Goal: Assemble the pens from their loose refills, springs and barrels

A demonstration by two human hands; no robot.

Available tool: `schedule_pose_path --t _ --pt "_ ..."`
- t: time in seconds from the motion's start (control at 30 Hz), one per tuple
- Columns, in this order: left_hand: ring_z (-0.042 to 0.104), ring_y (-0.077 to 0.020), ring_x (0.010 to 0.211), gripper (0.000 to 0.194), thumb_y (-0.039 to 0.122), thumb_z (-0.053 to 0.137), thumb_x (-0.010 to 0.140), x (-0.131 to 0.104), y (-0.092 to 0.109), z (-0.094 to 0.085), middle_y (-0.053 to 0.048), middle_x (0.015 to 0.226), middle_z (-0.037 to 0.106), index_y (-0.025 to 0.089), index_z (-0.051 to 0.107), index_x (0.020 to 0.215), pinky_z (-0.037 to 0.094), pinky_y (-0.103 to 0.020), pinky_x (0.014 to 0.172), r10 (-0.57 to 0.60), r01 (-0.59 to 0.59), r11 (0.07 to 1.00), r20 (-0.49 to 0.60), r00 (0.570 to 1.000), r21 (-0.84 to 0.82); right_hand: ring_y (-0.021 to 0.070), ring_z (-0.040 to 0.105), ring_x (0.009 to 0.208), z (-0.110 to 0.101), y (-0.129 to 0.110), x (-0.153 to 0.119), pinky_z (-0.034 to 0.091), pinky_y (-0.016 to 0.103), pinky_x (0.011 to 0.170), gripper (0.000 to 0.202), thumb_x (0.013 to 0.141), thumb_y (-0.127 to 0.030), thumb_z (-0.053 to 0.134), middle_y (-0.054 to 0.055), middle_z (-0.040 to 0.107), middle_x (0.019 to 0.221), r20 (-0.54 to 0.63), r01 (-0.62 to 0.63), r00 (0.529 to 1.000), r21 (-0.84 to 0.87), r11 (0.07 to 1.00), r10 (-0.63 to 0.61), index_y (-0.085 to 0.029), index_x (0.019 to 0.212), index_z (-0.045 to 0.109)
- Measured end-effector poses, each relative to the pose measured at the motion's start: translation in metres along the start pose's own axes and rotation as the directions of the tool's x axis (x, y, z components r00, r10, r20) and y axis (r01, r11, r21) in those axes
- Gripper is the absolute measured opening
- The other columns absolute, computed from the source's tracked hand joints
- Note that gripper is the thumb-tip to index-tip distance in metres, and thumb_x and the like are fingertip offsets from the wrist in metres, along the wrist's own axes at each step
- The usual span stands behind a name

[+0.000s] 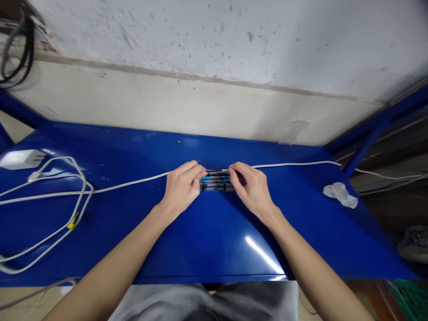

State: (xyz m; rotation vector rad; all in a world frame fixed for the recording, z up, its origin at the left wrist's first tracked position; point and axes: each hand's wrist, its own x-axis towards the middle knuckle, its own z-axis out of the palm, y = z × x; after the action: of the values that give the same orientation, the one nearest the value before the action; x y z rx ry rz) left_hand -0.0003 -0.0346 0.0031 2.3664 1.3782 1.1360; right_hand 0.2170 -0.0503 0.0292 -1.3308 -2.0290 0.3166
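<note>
Several slim pens (216,181) lie side by side on the blue shelf (207,240), with dark tips and bright blue parts showing between my hands. My left hand (183,183) pinches the left end of the farthest dark pen (216,172). Its right end is in the fingers of my right hand (250,183). Both hands rest over the ends of the row, so the outer ends of the other pens are partly hidden.
A white cable (133,182) crosses the shelf behind the pens and coils at left, near a white charger (22,159). Crumpled clear plastic (340,195) lies at right. A stained wall (200,102) rises behind, and a blue frame post (368,142) stands at right.
</note>
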Motion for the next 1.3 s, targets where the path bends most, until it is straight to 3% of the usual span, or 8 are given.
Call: schedule_pose_path --t 0.2,0.3,0.5,0.87,1.03,1.1,1.2,1.3 --pt "0.06 -0.0125 0.072 0.024 0.019 0.05 0.102 0.002 0.001 -0.002 -0.001 0.08 0.065 0.017 0.065 0.084 0.041 -0.025 0.067 -0.087 0.081 0.994 -0.072 0.994 -0.079 0.0112 0.039 0.058 0.004 -0.002 -0.004 0.031 0.027 0.059 0.033 0.107 -0.033 0.043 -0.004 0.044 0.066 -0.218 -0.101 0.961 0.289 0.952 0.168 -0.021 0.077 0.049" --pt "0.06 -0.0112 0.07 0.02 0.021 0.053 0.101 0.002 0.007 -0.002 0.0 0.078 0.067 0.017 0.066 0.086 0.042 -0.023 0.067 -0.07 0.06 0.982 -0.051 0.996 -0.176 0.0122 0.04 0.061 0.011 -0.013 -0.009 0.033 0.028 0.06 0.035 0.108 -0.03 0.041 -0.003 0.042 0.068 -0.262 -0.019 0.958 0.353 0.936 0.118 -0.022 0.073 0.042" --pt "0.058 -0.0088 0.061 0.017 0.019 0.052 0.101 -0.006 0.032 0.004 0.002 0.074 0.067 0.017 0.066 0.09 0.043 -0.02 0.062 0.032 -0.016 0.919 0.035 0.999 -0.394 0.0179 0.058 0.097 0.02 -0.039 -0.015 0.045 0.033 0.085 0.019 0.105 -0.017 0.043 0.008 0.058 0.108 -0.289 0.208 0.951 0.328 0.922 -0.111 -0.02 0.091 0.056" --pt "0.052 -0.0093 0.058 0.012 0.026 0.053 0.101 -0.012 0.045 0.01 0.004 0.071 0.064 0.019 0.061 0.094 0.038 -0.022 0.058 0.01 0.177 0.88 0.39 0.921 -0.441 0.0122 0.037 0.065 0.015 -0.017 -0.008 0.031 0.029 0.064 0.029 0.107 -0.02 0.041 -0.003 0.038 0.074 -0.24 0.119 0.967 0.147 0.982 -0.082 -0.022 0.078 0.035" --pt "0.037 -0.007 0.046 0.01 0.027 0.057 0.097 -0.009 0.046 0.006 0.011 0.052 0.047 0.021 0.059 0.09 0.03 -0.021 0.055 -0.048 0.154 0.947 0.352 0.935 -0.281 0.0119 0.029 0.061 -0.009 0.005 0.003 0.026 0.03 0.062 0.037 0.107 -0.027 0.042 -0.005 0.031 0.067 -0.382 -0.037 0.921 0.093 0.995 0.07 -0.022 0.073 0.03" --pt "0.035 -0.0068 0.044 0.007 0.022 0.056 0.095 -0.007 0.046 0.004 0.012 0.049 0.044 0.021 0.058 0.088 0.03 -0.021 0.056 -0.097 0.17 0.963 0.319 0.943 -0.21 0.0117 0.031 0.061 -0.018 0.008 0.006 0.026 0.03 0.061 0.04 0.108 -0.032 0.043 -0.005 0.032 0.066 -0.272 -0.064 0.956 0.181 0.981 0.113 -0.022 0.071 0.032" --pt "0.032 -0.0078 0.042 0.006 0.017 0.055 0.091 -0.004 0.043 -0.001 0.014 0.045 0.037 0.022 0.058 0.092 0.029 -0.021 0.055 -0.124 0.198 0.961 0.341 0.932 -0.192 0.0113 0.037 0.065 -0.026 0.003 0.008 0.03 0.027 0.062 0.041 0.107 -0.037 0.043 -0.004 0.039 0.069 0.136 -0.093 0.99 0.356 0.93 0.047 -0.02 0.071 0.04" --pt "0.033 -0.0093 0.042 0.01 0.016 0.055 0.087 -0.002 0.041 -0.005 0.013 0.045 0.036 0.023 0.058 0.094 0.028 -0.021 0.053 -0.121 0.223 0.95 0.406 0.906 -0.216 0.0107 0.041 0.066 -0.026 -0.006 0.004 0.035 0.025 0.063 0.036 0.107 -0.036 0.045 -0.004 0.045 0.072 0.561 -0.17 0.818 0.443 0.88 -0.124 -0.019 0.075 0.049"
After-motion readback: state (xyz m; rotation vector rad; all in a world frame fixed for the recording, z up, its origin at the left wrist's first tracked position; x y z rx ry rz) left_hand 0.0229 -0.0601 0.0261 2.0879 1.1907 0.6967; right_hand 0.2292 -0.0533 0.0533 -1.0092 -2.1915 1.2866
